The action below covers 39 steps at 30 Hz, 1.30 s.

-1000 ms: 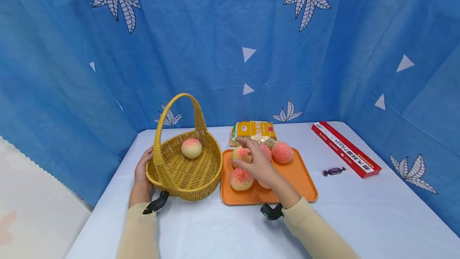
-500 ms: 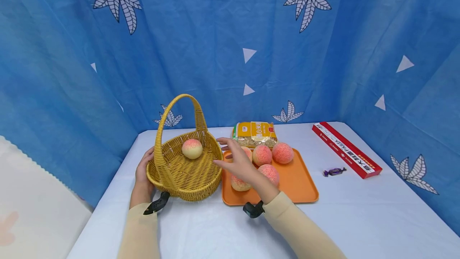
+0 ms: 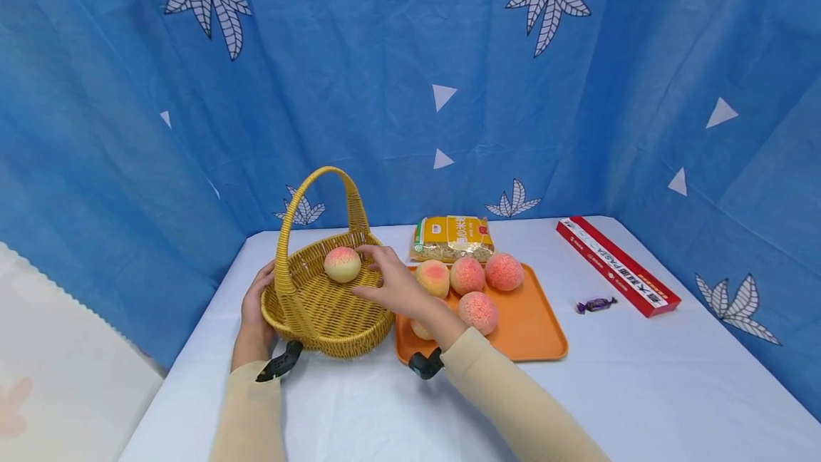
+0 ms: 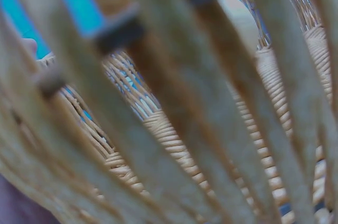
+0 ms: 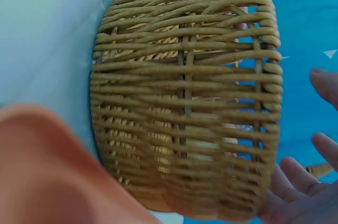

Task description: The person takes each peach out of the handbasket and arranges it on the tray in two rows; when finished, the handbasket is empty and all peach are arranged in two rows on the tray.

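A yellow wicker basket (image 3: 340, 319) with a tall arched handle stands on the left, with one pink-and-cream peach (image 3: 342, 264) inside. My left hand (image 3: 256, 305) holds the basket's left side; close-up weave (image 4: 174, 129) fills the left wrist view and hides most of that hand. Over the basket's right rim reaches my right hand (image 3: 399, 289), thumb and fingers spread apart. Its fingertips are close to the peach's right side; whether they touch cannot be told. In the right wrist view these spread fingers (image 5: 303, 179) lie beyond the basket wall (image 5: 185, 86).
An orange tray (image 3: 532, 326) right of the basket bears several peaches (image 3: 467, 276). Behind it lies a yellow bag of grain-like food (image 3: 452, 238). Farther right are a purple-wrapped candy (image 3: 596, 305) and a long red pasta box (image 3: 617, 266). Blue curtain (image 3: 410, 91) surrounds the white table.
My right hand has moved left from above the tray peaches to over the basket, near the peach inside. One tray peach has shifted slightly right. My left hand stays at the basket.
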### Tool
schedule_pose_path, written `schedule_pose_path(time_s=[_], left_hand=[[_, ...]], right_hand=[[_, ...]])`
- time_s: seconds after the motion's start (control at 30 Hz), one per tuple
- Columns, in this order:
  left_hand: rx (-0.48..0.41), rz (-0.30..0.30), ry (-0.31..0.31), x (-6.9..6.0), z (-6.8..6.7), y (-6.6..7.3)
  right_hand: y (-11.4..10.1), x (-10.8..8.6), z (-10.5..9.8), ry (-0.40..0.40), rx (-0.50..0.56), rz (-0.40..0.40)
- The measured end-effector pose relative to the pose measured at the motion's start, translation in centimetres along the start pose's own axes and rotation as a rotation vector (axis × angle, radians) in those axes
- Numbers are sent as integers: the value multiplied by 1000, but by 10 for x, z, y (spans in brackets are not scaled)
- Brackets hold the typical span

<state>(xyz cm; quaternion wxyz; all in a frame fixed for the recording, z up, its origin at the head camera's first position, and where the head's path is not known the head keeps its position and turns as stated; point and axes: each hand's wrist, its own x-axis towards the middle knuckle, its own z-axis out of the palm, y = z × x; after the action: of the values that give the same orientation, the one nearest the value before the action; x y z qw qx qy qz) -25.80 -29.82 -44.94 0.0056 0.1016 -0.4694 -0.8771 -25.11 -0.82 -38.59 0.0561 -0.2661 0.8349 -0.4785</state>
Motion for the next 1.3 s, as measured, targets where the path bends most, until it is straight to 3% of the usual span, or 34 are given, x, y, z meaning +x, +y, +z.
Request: schedule_pose_path(time_s=[0.3,0.5,0.93,1.1,1.3], left_hand=[[32,21,-3,3,-5,-2],[29,33,0,3,-6,0],[49,44,-12,1,-2,-3],[28,43,-12,1,0,-5],[23,38,3,2,-1,-6]], right_hand=[[-1,26,18,-19,-7,73],[-2,40,26,27,-28,117],[11,61,44,128,166,264],[16,66,47,151,183,286],[17,70,48,121,167,281]])
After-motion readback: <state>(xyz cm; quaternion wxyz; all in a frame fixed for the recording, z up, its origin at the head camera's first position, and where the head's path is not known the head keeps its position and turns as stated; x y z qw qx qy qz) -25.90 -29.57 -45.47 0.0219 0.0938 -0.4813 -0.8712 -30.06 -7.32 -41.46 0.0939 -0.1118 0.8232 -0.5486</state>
